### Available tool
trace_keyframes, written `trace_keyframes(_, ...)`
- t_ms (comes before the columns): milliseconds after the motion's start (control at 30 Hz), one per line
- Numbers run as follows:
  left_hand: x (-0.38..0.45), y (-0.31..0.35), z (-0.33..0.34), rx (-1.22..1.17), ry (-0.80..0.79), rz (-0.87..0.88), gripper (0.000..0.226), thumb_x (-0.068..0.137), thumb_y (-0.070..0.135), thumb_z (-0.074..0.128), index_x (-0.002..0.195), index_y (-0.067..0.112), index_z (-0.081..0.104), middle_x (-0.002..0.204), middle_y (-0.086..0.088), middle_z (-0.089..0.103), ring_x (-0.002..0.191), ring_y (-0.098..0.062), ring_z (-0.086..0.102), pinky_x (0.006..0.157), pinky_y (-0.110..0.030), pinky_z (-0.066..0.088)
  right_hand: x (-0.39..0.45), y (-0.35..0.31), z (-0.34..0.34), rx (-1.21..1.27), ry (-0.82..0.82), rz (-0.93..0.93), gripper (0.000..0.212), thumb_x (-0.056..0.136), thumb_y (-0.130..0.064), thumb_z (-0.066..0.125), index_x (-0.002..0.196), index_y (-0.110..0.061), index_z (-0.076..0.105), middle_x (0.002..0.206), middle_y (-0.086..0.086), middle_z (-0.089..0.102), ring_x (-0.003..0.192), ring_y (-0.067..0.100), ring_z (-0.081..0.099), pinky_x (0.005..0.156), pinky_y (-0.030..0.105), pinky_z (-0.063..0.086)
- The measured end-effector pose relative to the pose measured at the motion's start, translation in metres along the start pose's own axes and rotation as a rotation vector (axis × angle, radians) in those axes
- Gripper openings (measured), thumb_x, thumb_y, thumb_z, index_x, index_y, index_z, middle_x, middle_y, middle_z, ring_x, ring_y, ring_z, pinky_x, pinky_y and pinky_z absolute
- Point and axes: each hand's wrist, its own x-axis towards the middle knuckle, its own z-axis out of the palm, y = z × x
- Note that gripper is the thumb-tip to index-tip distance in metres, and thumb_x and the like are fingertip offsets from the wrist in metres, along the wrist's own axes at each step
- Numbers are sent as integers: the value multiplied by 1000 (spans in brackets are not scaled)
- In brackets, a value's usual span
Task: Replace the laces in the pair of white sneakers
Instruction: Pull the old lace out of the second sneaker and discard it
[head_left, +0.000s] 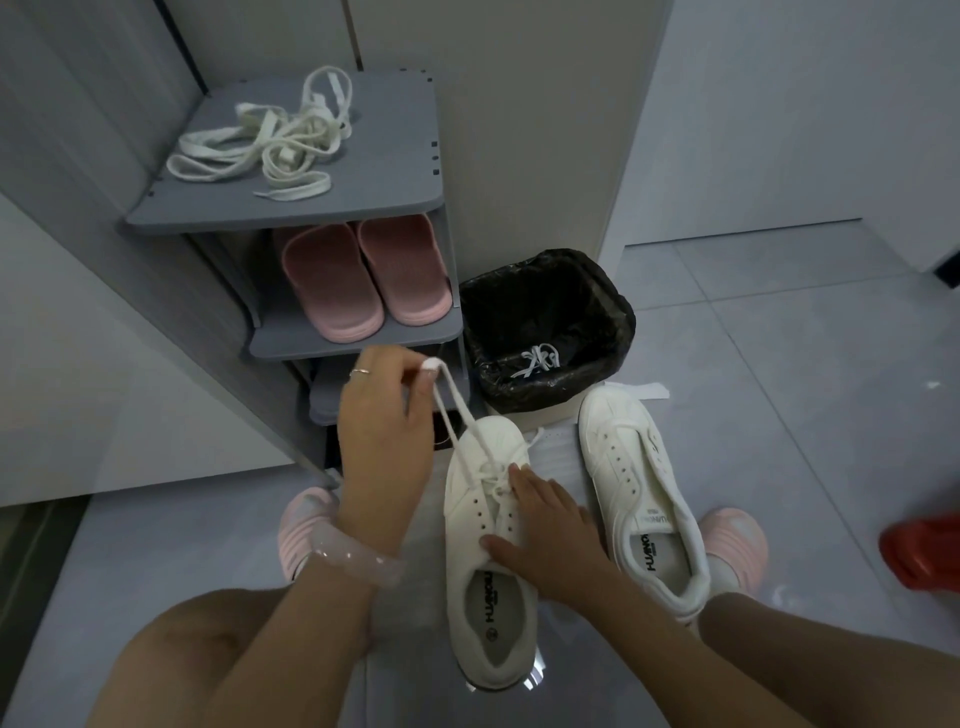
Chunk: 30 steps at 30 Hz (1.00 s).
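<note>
Left hand (382, 415) raised above the toe of the near white leather sneaker (485, 551), fingertips pinching a loop of thin white lace (460, 415); both strands run taut down from the pinch to the upper eyelets. Clear pinkish bangle (358, 561) on the left wrist, ring on one finger

Right hand (545, 530) lies flat on the same sneaker, fingers straight, pressing across the eyelet rows and tongue; gripping nothing. Sneaker sits on the grey tiled floor (779, 364) between the person's knees, toe pointing away

Second white leather sneaker (644, 499) sits just to the right, also on the floor, toe away, a lace only across its top eyelets, the lower holes open

Pile of wide cream flat laces (265, 140) lies loose on the top shelf of the grey plastic shoe rack (363, 202). Pair of pink rubber slippers (363, 275) on the shelf below

Bin lined with a black plastic bag (545, 327) stands right of the rack, just beyond the sneakers; a bundled thin white lace (537, 358) lies inside. Red object (922, 556) at the right edge, can't tell what it is
</note>
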Motion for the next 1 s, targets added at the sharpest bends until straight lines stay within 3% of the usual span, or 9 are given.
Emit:
trace_keyframes(100, -12, -28, 18, 30, -297, -304, 27, 85, 20, 63, 107, 12, 51, 99, -7, 53, 88, -20, 52, 76, -33, 44, 0, -1, 0, 9, -5, 11, 88, 84, -58, 49, 149, -26, -1, 158, -6, 1, 145, 22, 3, 115, 48, 12)
trace_keyframes(167, -35, -43, 35, 236, -566, -371, 30, 86, 27, 60, 109, 11, 50, 104, -8, 55, 96, -24, 55, 79, -35, 43, -1, -1, 0, 19, -2, 14, 88, 84, -58, 50, 149, -26, 0, 158, -7, 2, 145, 20, 4, 116, 48, 13)
trace_keyframes(233, -55, -49, 46, 318, -694, -389, 26, 88, 30, 55, 105, 10, 51, 104, -7, 54, 99, -24, 54, 82, -35, 42, -1, 0, 1, 18, 8, 10, 87, 85, -58, 50, 150, -27, 1, 158, -8, 2, 145, 18, 5, 116, 46, 14)
trace_keyframes(433, -58, -50, 57, 402, -626, -294, 20, 94, 25, 46, 104, 8, 50, 108, -7, 54, 100, -22, 52, 84, -33, 43, -2, -1, -1, 8, 13, 4, 88, 85, -58, 50, 150, -26, 1, 158, -8, 2, 145, 17, 6, 116, 45, 15)
trace_keyframes(567, -59, -41, 54, 389, -579, -204, 17, 97, 19, 38, 100, 7, 50, 104, -6, 54, 95, -21, 53, 76, -29, 39, -1, 0, 0, 22, 16, 9, 88, 84, -58, 51, 150, -27, 1, 158, -8, 3, 145, 18, 6, 116, 45, 14)
trace_keyframes(700, -37, -18, 35, 44, -226, -195, 21, 95, 17, 47, 75, 13, 43, 71, 5, 43, 67, -16, 42, 60, -27, 32, 1, 0, 1, 18, 13, 6, 90, 83, -59, 51, 149, -25, 1, 158, -6, 4, 145, 20, 6, 115, 47, 14)
trace_keyframes(767, -22, -14, 25, -63, -115, -192, 23, 93, 16, 50, 72, 14, 42, 67, 3, 45, 61, -13, 42, 57, -19, 34, 1, 1, 2, 20, 8, 1, 90, 83, -60, 50, 149, -25, 0, 158, -5, 3, 145, 20, 6, 115, 48, 13)
trace_keyframes(900, -29, -37, 30, -65, -368, -356, 11, 89, 18, 58, 83, 14, 50, 71, 8, 50, 64, -3, 47, 58, -7, 37, 0, 1, 1, 31, 7, 7, 90, 83, -59, 51, 149, -26, -1, 158, -6, 3, 145, 19, 6, 116, 47, 14)
trace_keyframes(1000, -56, -60, 47, 13, -604, -357, 15, 83, 19, 65, 90, 17, 52, 78, 9, 48, 74, -9, 49, 60, -10, 36, -1, 0, 1, 23, 15, 6, 88, 84, -58, 50, 149, -27, 0, 158, -8, 3, 144, 17, 7, 116, 45, 14)
